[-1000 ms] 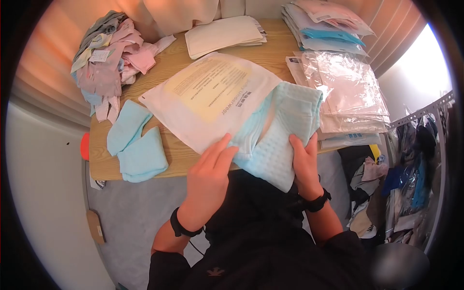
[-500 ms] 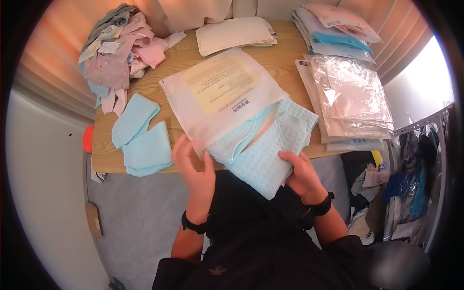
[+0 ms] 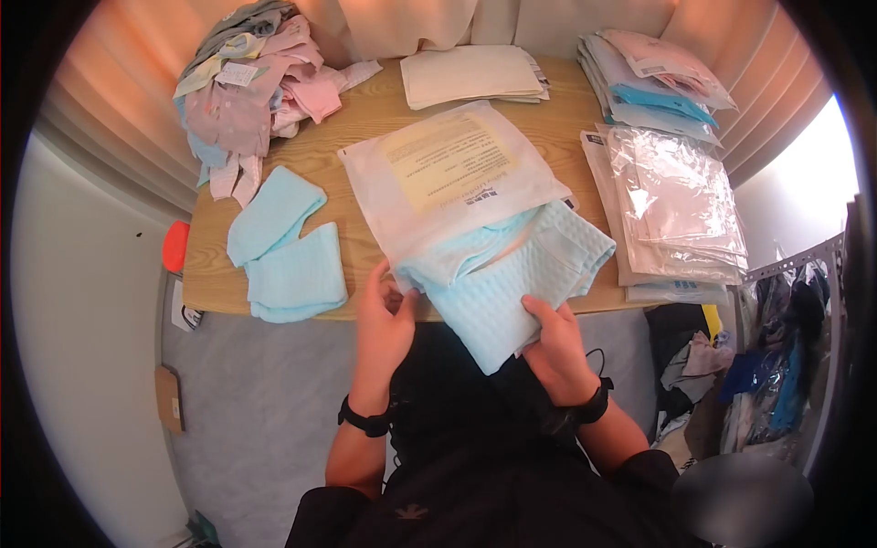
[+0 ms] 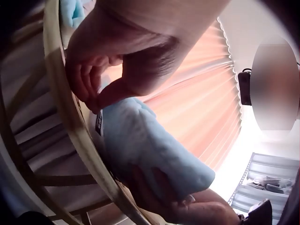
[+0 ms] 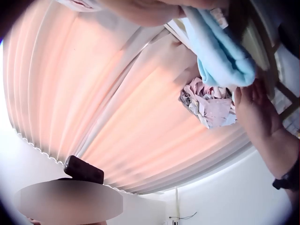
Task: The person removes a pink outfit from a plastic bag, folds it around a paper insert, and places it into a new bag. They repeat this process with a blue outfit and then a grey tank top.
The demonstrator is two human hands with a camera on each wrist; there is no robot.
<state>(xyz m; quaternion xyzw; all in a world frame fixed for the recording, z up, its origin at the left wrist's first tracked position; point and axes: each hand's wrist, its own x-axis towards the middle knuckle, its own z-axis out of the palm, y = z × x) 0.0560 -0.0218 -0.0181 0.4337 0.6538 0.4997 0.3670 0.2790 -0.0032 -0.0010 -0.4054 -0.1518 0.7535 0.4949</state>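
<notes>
A folded light blue quilted garment (image 3: 498, 306) lies partly inside a white printed bag (image 3: 375, 187), its near part sticking out over the table's front edge. My right hand (image 3: 559, 358) grips the garment's near right side, thumb on top and fingers underneath. My left hand (image 3: 385, 331) pinches the bag's near left corner at the opening, beside the garment. In the left wrist view, the thumb and fingertips of that hand (image 4: 112, 61) meet next to a small dark label (image 4: 98, 122). Left of the bag, another light blue folded piece (image 3: 297, 274) lies on the table.
A heap of pink and grey clothes (image 3: 242, 110) is at the back left of the wooden table (image 3: 365, 110). Flat white bags (image 3: 470, 75) lie at the back. Stacks of packaged clothes (image 3: 653, 82) and clear-wrapped packs (image 3: 676, 201) fill the right side.
My left hand has gone from lying on the bag, through spread fingers, to pinching its near left corner. The right hand has shifted lower along the garment, which has turned slightly.
</notes>
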